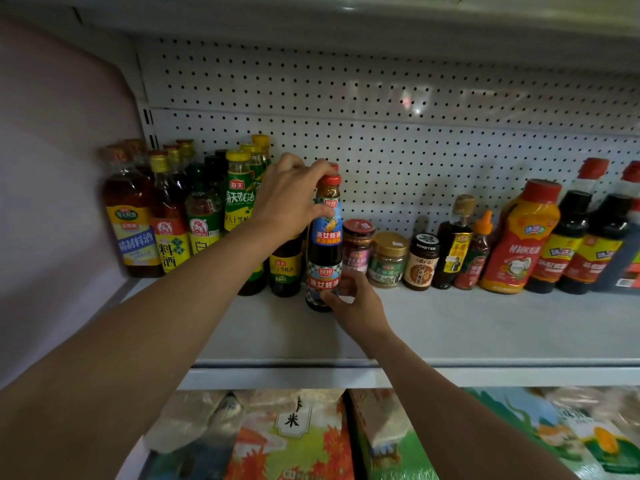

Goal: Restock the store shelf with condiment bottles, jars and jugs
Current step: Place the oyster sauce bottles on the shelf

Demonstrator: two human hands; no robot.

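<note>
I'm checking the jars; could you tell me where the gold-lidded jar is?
The gold-lidded jar stands right of centre, between the red-lidded jar and the black-lidded jar.

red-capped dark bottle (325, 244) with blue label, white dotted pegboard (381, 133)

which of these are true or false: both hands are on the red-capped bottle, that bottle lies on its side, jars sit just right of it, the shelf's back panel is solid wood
1. Both hands hold the red-capped bottle. True: the left hand grips its neck and the right hand holds its base.
2. That bottle lies on its side. False: it stands upright on the shelf.
3. Jars sit just right of it. True.
4. The back panel is solid wood. False: it is a white board full of small holes.
</note>
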